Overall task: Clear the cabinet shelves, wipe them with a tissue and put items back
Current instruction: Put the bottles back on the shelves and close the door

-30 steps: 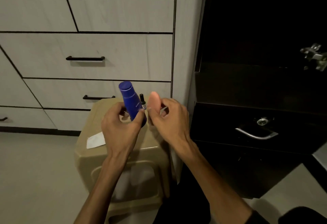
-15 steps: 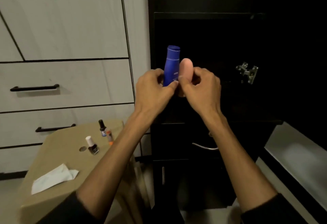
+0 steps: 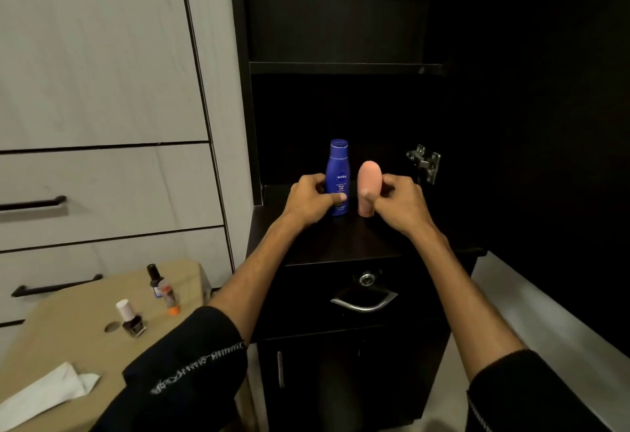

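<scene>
A blue lotion bottle [image 3: 338,172] stands upright on the dark lower shelf [image 3: 341,244] of the black cabinet. My left hand [image 3: 312,201] grips its lower half, thumb across the front. Beside it on the right stands a pink rounded container [image 3: 368,182], and my right hand [image 3: 397,203] holds it with thumb and curled fingers. Both items touch the shelf. A white tissue [image 3: 44,394] lies on the beige stool [image 3: 68,346] at lower left.
Three small bottles stand on the stool: a dark one [image 3: 155,280], an orange-capped one [image 3: 168,298] and a white-capped nail polish [image 3: 131,319]. An upper shelf [image 3: 344,67] spans the cabinet. A metal hinge [image 3: 424,162] sits right; a drawer with handle [image 3: 364,303] is below. White drawers stand left.
Both hands carried the blue bottle and the pink container from above the stool over into the cabinet and lowered them onto the shelf. The view swung right and upward.
</scene>
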